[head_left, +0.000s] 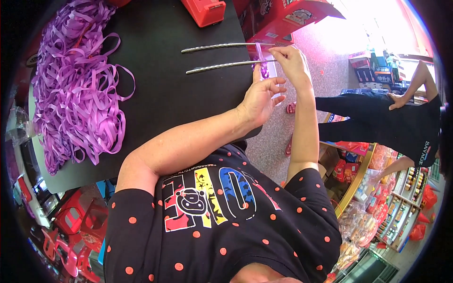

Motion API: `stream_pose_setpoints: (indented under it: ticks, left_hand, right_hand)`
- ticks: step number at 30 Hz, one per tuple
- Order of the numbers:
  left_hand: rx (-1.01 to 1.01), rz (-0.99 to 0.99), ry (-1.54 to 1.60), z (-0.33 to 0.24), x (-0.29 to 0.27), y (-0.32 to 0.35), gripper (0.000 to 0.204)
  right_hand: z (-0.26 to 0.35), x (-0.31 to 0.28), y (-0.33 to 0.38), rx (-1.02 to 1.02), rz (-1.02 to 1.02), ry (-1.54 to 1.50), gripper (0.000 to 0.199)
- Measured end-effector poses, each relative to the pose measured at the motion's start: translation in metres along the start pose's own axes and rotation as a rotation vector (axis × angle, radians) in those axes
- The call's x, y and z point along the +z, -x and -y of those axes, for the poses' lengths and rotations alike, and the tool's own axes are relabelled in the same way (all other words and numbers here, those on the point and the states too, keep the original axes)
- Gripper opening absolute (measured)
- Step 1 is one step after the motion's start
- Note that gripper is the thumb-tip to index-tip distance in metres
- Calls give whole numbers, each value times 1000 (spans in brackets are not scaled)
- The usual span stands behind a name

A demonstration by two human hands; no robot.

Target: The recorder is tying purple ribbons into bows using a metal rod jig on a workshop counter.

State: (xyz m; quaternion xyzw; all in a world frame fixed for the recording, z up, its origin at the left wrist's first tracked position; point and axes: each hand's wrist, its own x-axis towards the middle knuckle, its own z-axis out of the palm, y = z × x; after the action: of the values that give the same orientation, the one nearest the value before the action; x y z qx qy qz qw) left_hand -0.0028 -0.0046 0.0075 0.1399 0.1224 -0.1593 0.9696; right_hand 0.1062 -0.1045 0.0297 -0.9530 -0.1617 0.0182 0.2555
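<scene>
Two thin, twisted metal rods (pixel 219 69) lie side by side, reaching past the right edge of the dark table. A purple ribbon (pixel 259 52) is looped around both, with more purple strands bunched just below the lower rod. My left hand (pixel 262 98) is under the rods, its index finger stretched up against the ribbon and its other fingers apart. Just right of the ribbon, my right hand (pixel 293 65) pinches thumb and finger together between the rods; what sits in the pinch is too small to make out.
A big heap of purple ribbon (pixel 80 94) covers the left of the black table (pixel 174 99). A red tape dispenser (pixel 205 12) and a red box (pixel 269 23) stand at the far side. Another person in dark clothes (pixel 377 115) stands at the right, beside stocked shelves (pixel 401 207). Red stools (pixel 85 217) are at lower left.
</scene>
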Motion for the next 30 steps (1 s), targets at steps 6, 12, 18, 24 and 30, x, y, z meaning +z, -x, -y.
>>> stream_pose_setpoints:
  ticks: [6,12,18,24,30]
  left_hand:
    - [38,30,-2,1,1,0,96]
    - [39,-76,-32,5,6,5,87]
    - [-145,-246,-210,-9,49,39,58]
    - [-93,261,-688,-89,39,115,49]
    - [504,-171,-1614,-173,11,214,23]
  right_hand:
    - [28,0,23,-188,-65,177,25]
    - [21,3,4,-101,-12,185,25]
    - [-11,7,-36,-136,178,-559,28]
    - [-11,17,-67,76,666,-736,23]
    - [-57,1,-65,119,538,-733,24]
